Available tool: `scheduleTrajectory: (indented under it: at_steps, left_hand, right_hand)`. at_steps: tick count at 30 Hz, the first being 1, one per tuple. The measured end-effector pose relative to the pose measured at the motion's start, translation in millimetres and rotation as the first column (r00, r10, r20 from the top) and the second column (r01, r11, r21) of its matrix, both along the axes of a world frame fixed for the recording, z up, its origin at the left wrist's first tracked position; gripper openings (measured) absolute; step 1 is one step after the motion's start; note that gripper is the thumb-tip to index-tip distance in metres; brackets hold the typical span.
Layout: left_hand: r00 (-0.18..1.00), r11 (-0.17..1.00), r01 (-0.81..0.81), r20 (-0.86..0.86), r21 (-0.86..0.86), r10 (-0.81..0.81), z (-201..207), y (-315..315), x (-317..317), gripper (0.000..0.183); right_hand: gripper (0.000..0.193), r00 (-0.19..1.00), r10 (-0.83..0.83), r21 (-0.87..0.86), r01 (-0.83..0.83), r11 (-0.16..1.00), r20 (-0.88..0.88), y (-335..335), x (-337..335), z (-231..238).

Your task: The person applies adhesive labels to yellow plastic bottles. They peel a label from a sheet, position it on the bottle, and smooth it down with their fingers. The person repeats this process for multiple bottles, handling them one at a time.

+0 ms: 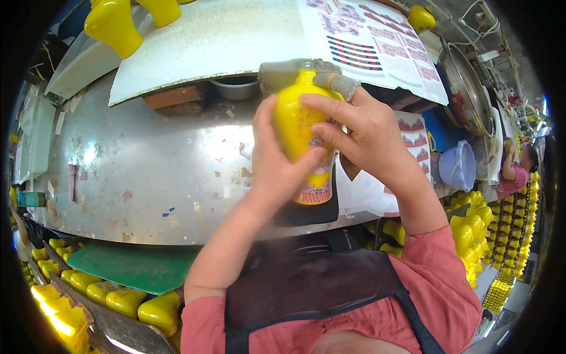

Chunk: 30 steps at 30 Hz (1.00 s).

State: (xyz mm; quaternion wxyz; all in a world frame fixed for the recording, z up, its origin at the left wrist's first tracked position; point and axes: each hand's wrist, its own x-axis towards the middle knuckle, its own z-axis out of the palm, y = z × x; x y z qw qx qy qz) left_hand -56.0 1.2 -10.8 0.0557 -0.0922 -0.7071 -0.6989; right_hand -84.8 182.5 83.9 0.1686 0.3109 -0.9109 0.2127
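A glossy yellow bottle (289,115) with a narrow neck stands slightly tilted in front of me, with a patterned decal band near its base and printing on its side. My left hand (277,162) wraps round its left side, the thumb across the front. From the right, my right hand (368,127) grips the bottle, its index finger and thumb lying on the front. A grey knitted sleeve (339,82) with a yellow band covers one right fingertip. Below that palm shows the tip of a brown pointed piece (349,169); whether I hold it is hidden.
A metal table (135,171) carries paper scraps. A white board (212,47) bears decal sheets (383,41), with a brick (174,99) and a bowl (236,88) at its edge. A bucket (457,165) stands right. Several yellow bottles (121,301) lie lower left beside a green board (132,265).
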Motion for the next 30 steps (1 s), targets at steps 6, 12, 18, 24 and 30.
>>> scheduleTrajectory:
  at_steps: [6,12,18,24,30]
  left_hand:
    - [1.0,1.0,-0.004,0.006,-0.007,0.004,0.4,-0.5,0.6,0.1]
    - [1.0,1.0,-0.005,-0.012,-0.011,0.005,0.1,-1.3,-1.1,0.1]
    - [1.0,1.0,0.009,-0.002,0.009,-0.009,0.5,0.8,-2.3,0.102]
    - [1.0,0.999,-0.005,-0.02,-0.048,0.004,-1.2,0.7,-2.0,0.103]
    - [0.998,0.997,-0.032,-0.052,-0.063,0.029,5.6,1.1,-1.5,0.106]
  right_hand:
    - [0.033,0.967,-0.112,-0.158,0.151,0.976,0.23,-0.7,-2.6,13.5]
    - [0.019,0.696,0.045,-0.611,0.595,0.523,0.716,4.0,-24.9,49.9]
    - [0.026,0.966,0.256,0.057,-0.258,0.964,0.039,-20.1,-12.5,45.0]
    - [0.025,0.958,0.227,0.075,-0.217,0.973,-0.174,-27.8,-30.0,54.4]
    - [0.026,0.943,0.102,0.194,-0.04,0.98,-0.317,-12.7,-32.2,46.0]
